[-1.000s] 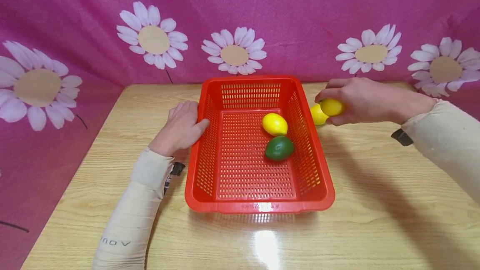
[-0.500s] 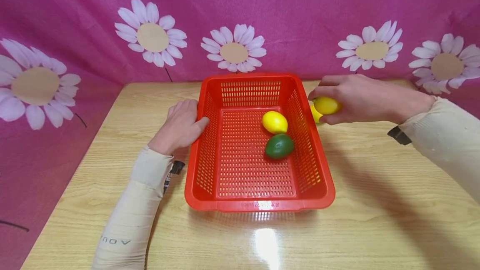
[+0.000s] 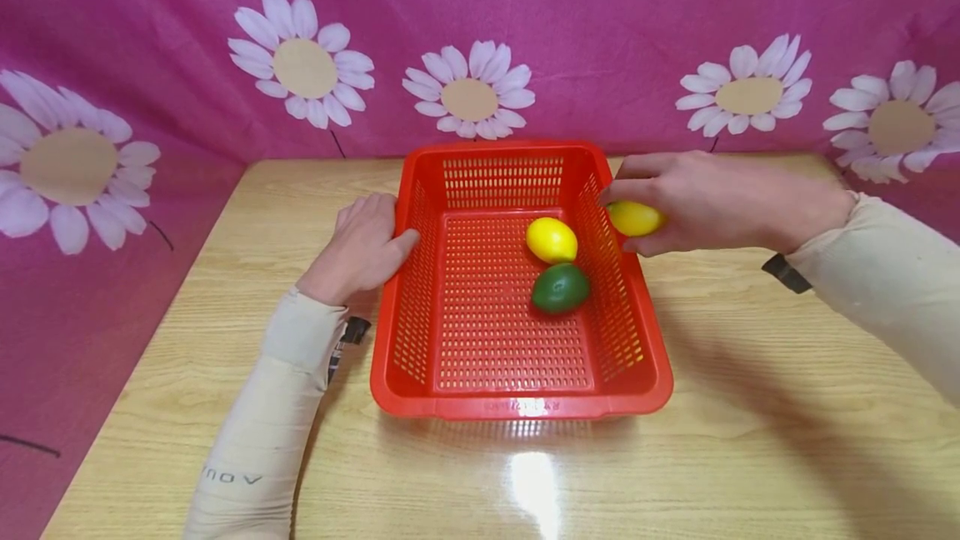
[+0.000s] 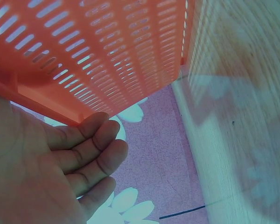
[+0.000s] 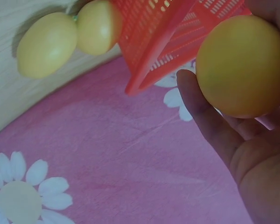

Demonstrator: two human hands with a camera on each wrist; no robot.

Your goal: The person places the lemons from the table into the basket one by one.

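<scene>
A red slotted basket (image 3: 408,340) stands in the middle of a wooden table. Inside it lie a yellow lemon (image 3: 551,239) and a green lime (image 3: 560,287), touching each other. My right hand (image 3: 697,198) grips another yellow lemon (image 3: 634,217) (image 5: 242,65) just above the basket's right rim. My left hand (image 3: 360,248) rests flat against the outside of the left wall (image 4: 98,60), fingers relaxed (image 4: 91,156). In the right wrist view two more yellow lemons (image 5: 46,44) (image 5: 97,26) lie on the table beside the basket's corner.
The wooden table (image 3: 750,407) ends at a pink cloth backdrop with white daisies (image 3: 468,98) close behind the basket. Bare tabletop stretches in front of and to both sides of the basket.
My right hand has carried the lemon leftward, from beside the basket to over its right rim. The lemons left on the table are now hidden in the head view. The left hand has stayed.
</scene>
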